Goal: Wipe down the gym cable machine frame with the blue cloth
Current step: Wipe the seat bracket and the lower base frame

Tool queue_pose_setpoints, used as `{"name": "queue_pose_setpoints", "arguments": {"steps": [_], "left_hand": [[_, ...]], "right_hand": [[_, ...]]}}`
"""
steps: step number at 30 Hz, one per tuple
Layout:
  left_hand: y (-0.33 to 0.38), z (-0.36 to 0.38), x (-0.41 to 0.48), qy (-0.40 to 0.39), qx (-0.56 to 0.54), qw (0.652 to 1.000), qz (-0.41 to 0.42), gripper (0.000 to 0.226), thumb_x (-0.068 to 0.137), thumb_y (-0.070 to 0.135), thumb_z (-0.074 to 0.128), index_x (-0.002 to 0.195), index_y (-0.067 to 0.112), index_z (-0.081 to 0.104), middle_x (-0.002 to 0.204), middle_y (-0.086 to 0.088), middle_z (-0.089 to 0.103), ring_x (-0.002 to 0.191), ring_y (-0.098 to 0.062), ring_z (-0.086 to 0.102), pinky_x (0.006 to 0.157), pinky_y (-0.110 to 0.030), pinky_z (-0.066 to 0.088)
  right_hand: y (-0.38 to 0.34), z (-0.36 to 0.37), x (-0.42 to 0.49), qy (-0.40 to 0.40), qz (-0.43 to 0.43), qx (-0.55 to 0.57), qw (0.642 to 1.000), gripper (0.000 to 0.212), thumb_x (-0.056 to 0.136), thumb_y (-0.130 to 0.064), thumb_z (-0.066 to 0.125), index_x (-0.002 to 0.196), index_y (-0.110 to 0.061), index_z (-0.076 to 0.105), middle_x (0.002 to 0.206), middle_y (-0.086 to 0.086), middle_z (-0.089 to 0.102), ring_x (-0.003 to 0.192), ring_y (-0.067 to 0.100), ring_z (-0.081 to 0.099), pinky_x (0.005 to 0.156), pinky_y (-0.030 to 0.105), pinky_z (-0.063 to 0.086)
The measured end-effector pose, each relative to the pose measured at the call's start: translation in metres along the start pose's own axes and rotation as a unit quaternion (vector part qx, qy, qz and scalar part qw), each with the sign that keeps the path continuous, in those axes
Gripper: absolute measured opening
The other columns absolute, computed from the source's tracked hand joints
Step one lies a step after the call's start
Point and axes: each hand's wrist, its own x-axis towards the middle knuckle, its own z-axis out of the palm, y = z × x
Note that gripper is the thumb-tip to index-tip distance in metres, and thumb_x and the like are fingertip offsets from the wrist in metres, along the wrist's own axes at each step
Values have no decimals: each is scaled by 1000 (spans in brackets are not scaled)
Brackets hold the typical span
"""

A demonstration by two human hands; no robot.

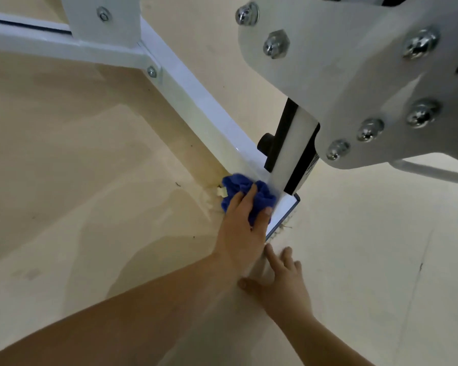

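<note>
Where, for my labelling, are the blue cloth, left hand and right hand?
blue cloth [238, 184]: head view, bunched upper fold.
left hand [240, 231]: head view, back of hand.
right hand [283, 284]: head view, back of hand.

No legible text anywhere, only an unreadable sticker [312, 165] on the black bracket [300, 178].

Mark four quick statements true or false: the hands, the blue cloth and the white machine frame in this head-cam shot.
1. The left hand holds the crumpled blue cloth against the white metal base beam. True.
2. The right hand also grips the cloth. False: it rests open on the beige floor, fingers spread.
3. The cloth sits at the beam's far bolted joint. False: it is near the beam's near end, beside the black-and-white upright.
4. The white bracket plate carries silver bolts. True.
</note>
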Motion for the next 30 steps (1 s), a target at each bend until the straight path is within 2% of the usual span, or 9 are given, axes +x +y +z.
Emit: {"name": "queue_pose_setpoints", "arguments": {"steps": [4,7,10,13,15,18,22,26,30], "left_hand": [[7,-6,18,51,9,998,-18,54,98,29,66,149,20,50,133,1,52,123,-14,52,108,-26,42],[8,-13,19,77,-91,991,-65,58,87,29,79,138,31,51,125,16,61,114,-2,59,101,-22,49],[12,-13,20,100,-148,979,-97,58,81,28,85,129,34,52,113,20,65,105,-1,64,95,-22,52],[20,-2,19,94,-93,988,-81,40,90,30,74,127,21,61,112,9,64,105,-7,61,95,-20,49],[24,2,17,79,-72,993,-52,25,94,27,70,116,15,64,107,3,62,100,-13,61,91,-20,51],[26,-15,38,118,-142,982,-45,7,93,14,68,97,20,70,100,-2,65,90,-17,66,80,-23,55],[32,-25,58,189,-149,967,-83,16,96,23,68,111,18,70,105,-1,67,93,-10,65,87,-18,51],[31,10,17,99,-153,979,-90,24,93,23,71,116,19,66,106,3,64,100,-9,63,95,-17,47],[22,2,22,109,-124,983,-80,40,87,18,77,126,20,68,115,9,63,106,-7,62,101,-22,48]], "right_hand": [[-3,1,4,-4,15,-12,1000,113,69,-75,71,161,-42,13,165,-4,5,148,31,15,116,47,38],[-6,-1,4,-7,23,-19,1000,115,68,-76,71,161,-43,12,167,-5,1,151,30,10,117,46,37],[-5,-2,4,-10,24,-14,1000,113,69,-74,73,160,-44,13,169,-4,-3,152,29,7,120,43,31],[-6,-3,3,-4,13,-24,1000,113,70,-75,72,160,-44,12,168,-4,-2,150,29,11,119,42,32],[-6,-3,3,-6,18,-36,999,113,71,-76,70,161,-44,10,167,-3,-2,150,30,11,119,43,33],[-8,-4,4,-13,24,-45,999,114,72,-76,71,161,-43,7,169,-3,-6,152,32,8,121,43,30],[-8,-5,4,-21,26,-48,998,113,74,-74,71,161,-43,7,169,0,-8,152,34,6,124,42,24],[-12,-10,5,-35,36,-50,997,108,78,-72,67,161,-44,4,170,2,-8,153,36,6,125,46,22],[-10,-8,8,-36,37,-46,998,109,76,-74,69,161,-44,6,169,-1,-9,154,36,4,125,43,23]]}}
